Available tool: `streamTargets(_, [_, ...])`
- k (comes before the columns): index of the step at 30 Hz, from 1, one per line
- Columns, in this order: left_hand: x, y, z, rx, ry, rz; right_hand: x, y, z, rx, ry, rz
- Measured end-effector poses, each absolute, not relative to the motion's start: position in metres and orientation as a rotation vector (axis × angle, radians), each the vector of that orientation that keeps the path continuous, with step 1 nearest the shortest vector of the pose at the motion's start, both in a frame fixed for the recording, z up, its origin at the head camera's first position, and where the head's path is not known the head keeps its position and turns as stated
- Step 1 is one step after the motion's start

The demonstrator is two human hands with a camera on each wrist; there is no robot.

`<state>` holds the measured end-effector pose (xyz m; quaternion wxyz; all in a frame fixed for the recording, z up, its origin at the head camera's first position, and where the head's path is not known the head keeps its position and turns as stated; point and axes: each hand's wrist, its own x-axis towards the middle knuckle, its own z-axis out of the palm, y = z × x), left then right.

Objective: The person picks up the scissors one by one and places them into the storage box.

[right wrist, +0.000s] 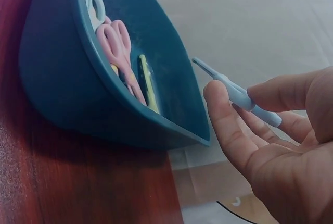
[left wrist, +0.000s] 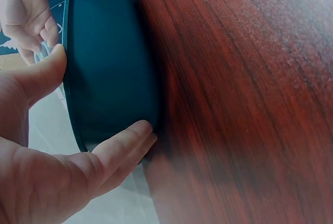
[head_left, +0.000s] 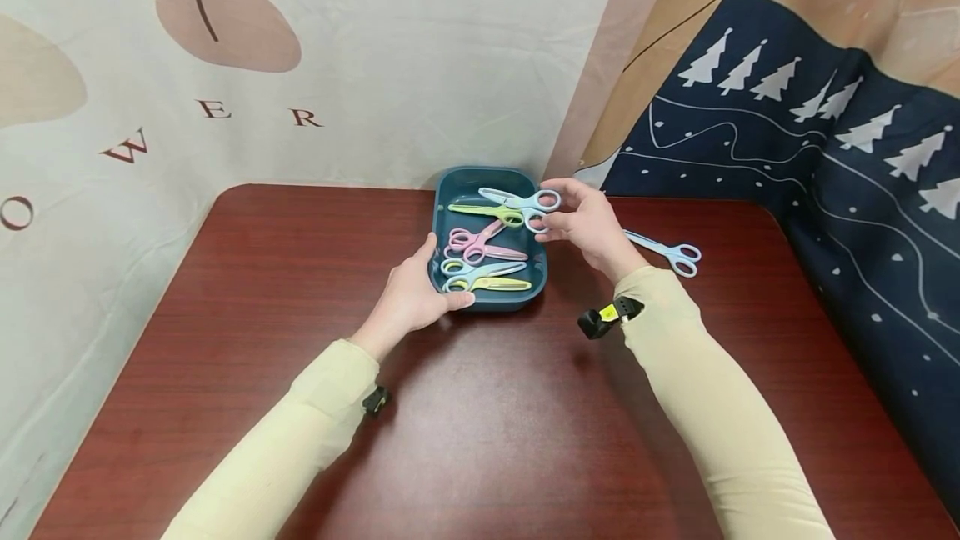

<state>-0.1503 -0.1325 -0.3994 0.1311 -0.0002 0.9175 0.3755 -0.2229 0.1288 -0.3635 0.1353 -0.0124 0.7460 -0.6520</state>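
A dark blue plastic tray (head_left: 498, 300) stands at the back of the table with several pairs of small scissors in it. Among them are green scissors (head_left: 480, 211), pink scissors (head_left: 474, 252) and yellow scissors (head_left: 506, 283). My left hand (head_left: 412, 290) holds the tray by its near left corner, thumb at the rim and fingers against the outer wall (left wrist: 109, 73). Light blue scissors (right wrist: 234, 92) are pinched by the handles in my right hand (head_left: 588, 227), over the tray's right rim, their blades pointing left across it.
Another pair of light blue scissors (head_left: 675, 255) lies on the table right of the tray, partly behind my right wrist. The brown wooden table (head_left: 480, 423) meets a printed cloth (head_left: 420, 65) behind and a dark blue tree-patterned cloth (head_left: 810, 148) at the right.
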Motion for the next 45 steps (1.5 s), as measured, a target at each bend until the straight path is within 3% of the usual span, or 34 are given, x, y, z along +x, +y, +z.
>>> streamTargets(45, [-0.150, -0.132, -0.398, -0.022, 2.640, 1.083, -0.238, 0.083, -0.387, 0.008, 2.218, -1.719])
